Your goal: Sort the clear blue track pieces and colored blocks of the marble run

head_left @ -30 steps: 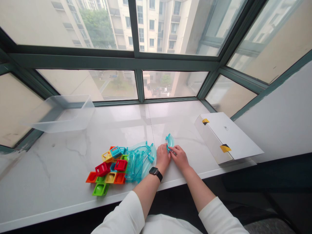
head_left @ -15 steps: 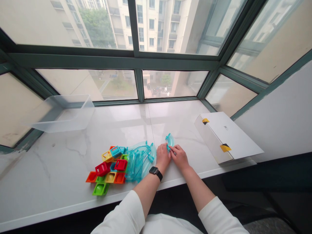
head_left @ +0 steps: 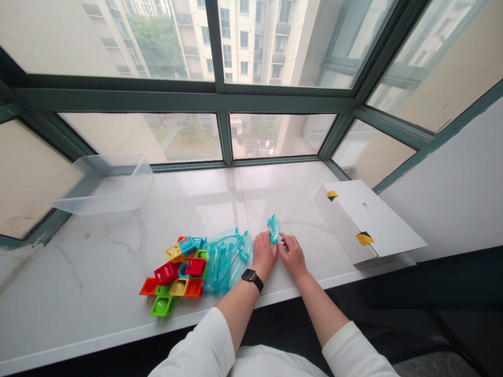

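Note:
A curved, see-through turquoise track piece [head_left: 274, 228] rises just beyond my fingertips, its near end between both hands. My left hand [head_left: 264, 252], with a black watch at the wrist, has its fingers closed on the left of that end. From the right, my right hand [head_left: 292, 255] pinches the same end with thumb and fingers. Close to my left hand lies a pile of turquoise track pieces [head_left: 222, 262], curved and straight. Beside it is a heap of red, orange, yellow, green and blue plastic blocks [head_left: 178, 277] with hollow tops.
A clear plastic bin [head_left: 102, 204] stands at the back left by the window. To the right sits a white box [head_left: 369, 220] with yellow and black tabs. The white marble-look ledge [head_left: 106, 251] ends at a front edge near my forearms.
My right hand has shifted slightly right, its fingers a little further from my left hand. The track piece and my left hand stay almost where they were.

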Tool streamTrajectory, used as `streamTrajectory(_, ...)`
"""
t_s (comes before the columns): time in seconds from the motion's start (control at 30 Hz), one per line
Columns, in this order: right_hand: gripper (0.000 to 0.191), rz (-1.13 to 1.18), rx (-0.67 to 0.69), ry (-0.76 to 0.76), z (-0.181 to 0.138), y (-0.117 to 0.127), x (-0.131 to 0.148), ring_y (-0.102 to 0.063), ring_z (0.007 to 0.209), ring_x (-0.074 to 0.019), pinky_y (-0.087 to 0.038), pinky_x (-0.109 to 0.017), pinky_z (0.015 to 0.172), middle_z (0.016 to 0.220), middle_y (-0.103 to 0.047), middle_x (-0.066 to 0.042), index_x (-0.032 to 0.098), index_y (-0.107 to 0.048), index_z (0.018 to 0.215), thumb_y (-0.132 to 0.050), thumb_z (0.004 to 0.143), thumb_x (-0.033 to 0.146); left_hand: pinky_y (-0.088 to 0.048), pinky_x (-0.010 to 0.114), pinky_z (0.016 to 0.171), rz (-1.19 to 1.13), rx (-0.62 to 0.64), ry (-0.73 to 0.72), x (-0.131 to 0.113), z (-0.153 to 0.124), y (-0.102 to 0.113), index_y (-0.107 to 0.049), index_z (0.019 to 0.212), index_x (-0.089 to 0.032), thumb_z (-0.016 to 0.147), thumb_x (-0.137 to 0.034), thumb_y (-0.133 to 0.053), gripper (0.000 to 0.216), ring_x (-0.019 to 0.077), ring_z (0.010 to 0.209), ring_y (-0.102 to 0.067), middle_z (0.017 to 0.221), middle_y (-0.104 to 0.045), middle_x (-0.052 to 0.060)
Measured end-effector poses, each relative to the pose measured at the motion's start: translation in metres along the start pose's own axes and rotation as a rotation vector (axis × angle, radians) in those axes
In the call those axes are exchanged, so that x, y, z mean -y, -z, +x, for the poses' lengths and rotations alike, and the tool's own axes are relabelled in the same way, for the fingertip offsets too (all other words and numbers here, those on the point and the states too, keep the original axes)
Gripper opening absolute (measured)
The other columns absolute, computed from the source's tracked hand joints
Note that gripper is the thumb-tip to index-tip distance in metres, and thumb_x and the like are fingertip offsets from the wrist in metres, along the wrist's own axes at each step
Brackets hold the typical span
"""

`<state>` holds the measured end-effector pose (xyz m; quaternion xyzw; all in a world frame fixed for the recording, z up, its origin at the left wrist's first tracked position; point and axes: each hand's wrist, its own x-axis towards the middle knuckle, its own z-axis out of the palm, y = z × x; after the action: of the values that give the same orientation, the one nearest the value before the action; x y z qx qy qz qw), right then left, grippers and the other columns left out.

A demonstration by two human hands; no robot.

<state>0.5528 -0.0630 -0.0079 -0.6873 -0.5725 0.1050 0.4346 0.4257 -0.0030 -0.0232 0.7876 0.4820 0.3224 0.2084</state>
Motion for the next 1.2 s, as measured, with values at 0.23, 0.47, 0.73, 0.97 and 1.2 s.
streamTrajectory(0.23, 0.037, 0.086, -0.202, -0.156, 0.000, -0.004, -0.010, -0.063, 0.086, -0.0216, -0.060, -0.041, 0.084, 0.105, -0.064, -0.008, 0.021, -0.062, 0.130, -0.056, 0.096, 0.035, -0.049, 0.049, 0.104, 0.021, 0.002, 0.000, -0.003, 0.001, 0.001, -0.050, 0.134, -0.019, 0.092, -0.023, -0.067, 0.045, 0.0298, 0.120, -0.059, 0.125, -0.064, 0.013)
streamTrajectory(0.47, 0.035, 0.084, -0.205, -0.150, 0.000, -0.005, -0.009, -0.063, 0.085, -0.0219, -0.060, -0.042, 0.084, 0.103, -0.064, -0.008, 0.020, -0.062, 0.126, -0.057, 0.095, 0.035, -0.049, 0.050, 0.105, 0.018, -0.007, -0.002, -0.002, 0.002, 0.000, -0.048, 0.136, -0.020, 0.092, -0.023, -0.068, 0.049, 0.0307, 0.120, -0.060, 0.126, -0.064, 0.012)
streamTrajectory(0.73, 0.035, 0.138, -0.264, -0.218, -0.002, -0.003, -0.011, -0.066, 0.088, -0.0230, -0.060, -0.041, 0.085, 0.099, -0.067, -0.008, 0.020, -0.061, 0.124, -0.057, 0.094, 0.039, -0.048, 0.053, 0.113, -0.092, 0.038, -0.032, -0.010, -0.014, 0.021, -0.037, 0.149, -0.018, 0.088, -0.018, -0.070, 0.069, 0.0331, 0.137, -0.053, 0.143, -0.054, 0.020)
streamTrajectory(0.97, 0.024, 0.181, -0.293, -0.270, -0.011, -0.006, 0.018, -0.066, 0.082, -0.0234, -0.057, -0.037, 0.076, 0.090, -0.069, -0.006, 0.022, -0.062, 0.104, -0.058, 0.094, 0.043, -0.056, 0.038, 0.098, -0.304, 0.275, -0.106, -0.024, -0.083, 0.126, -0.061, 0.128, -0.022, 0.095, -0.030, -0.066, 0.034, 0.0238, 0.112, -0.067, 0.121, -0.069, 0.011)
streamTrajectory(1.2, 0.023, 0.185, -0.089, 0.002, 0.046, -0.032, 0.106, -0.063, 0.075, -0.0189, -0.052, -0.031, 0.075, 0.086, -0.069, -0.003, 0.022, -0.069, 0.103, -0.049, 0.098, 0.033, -0.047, 0.024, 0.067, -0.405, 0.597, -0.303, -0.072, -0.119, 0.187, -0.075, 0.084, -0.022, 0.095, -0.041, -0.071, 0.023, 0.0136, 0.068, -0.064, 0.073, -0.073, 0.001)
